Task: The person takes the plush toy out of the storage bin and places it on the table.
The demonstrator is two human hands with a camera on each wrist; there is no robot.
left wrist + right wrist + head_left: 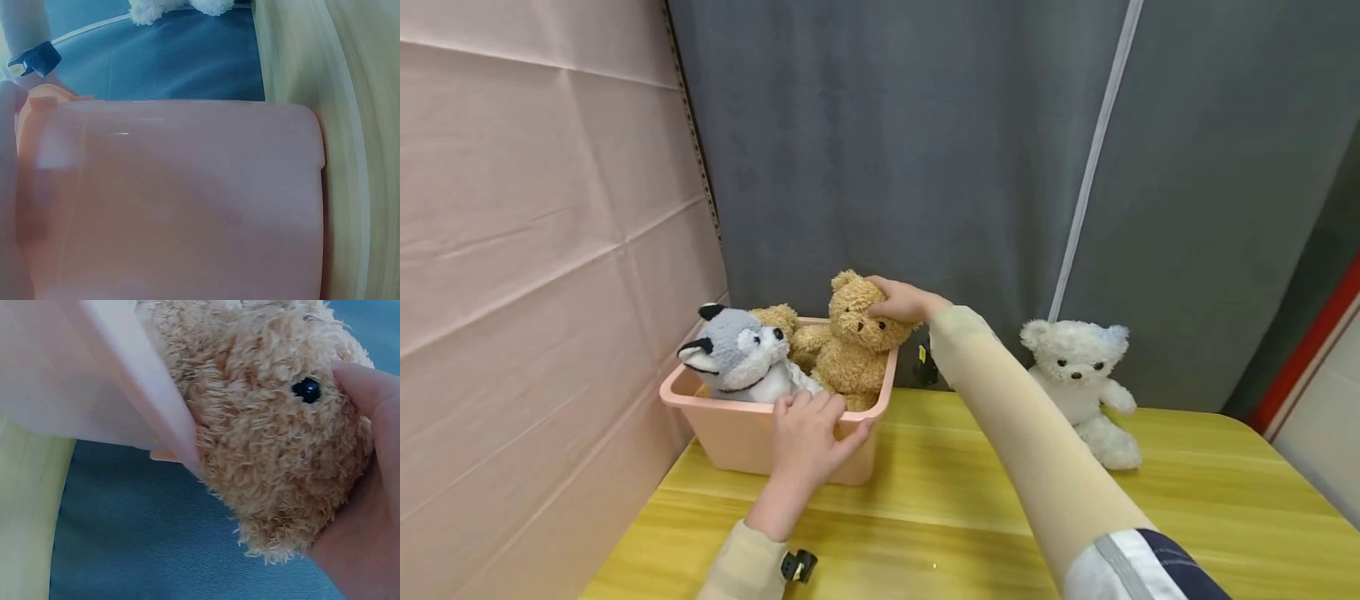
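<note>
The right hand [904, 302] is gripping the head of the brown teddy bear [853, 346] sitting in the pink bin [737, 429] on the yellow surface [940, 500], while the left hand [808, 437] is curling over the bin's near rim beside a gray husky toy [737, 354].

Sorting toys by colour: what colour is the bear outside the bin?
White bear, clearest in the head view.

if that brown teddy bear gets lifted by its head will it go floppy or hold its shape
The brown teddy bear will probably go floppy: its plush head dents where the right hand grips it. It looks light for its size, being all fuzzy stuffing. Slipping seems unlikely, since the shaggy fur gives the fingers purchase.
</note>
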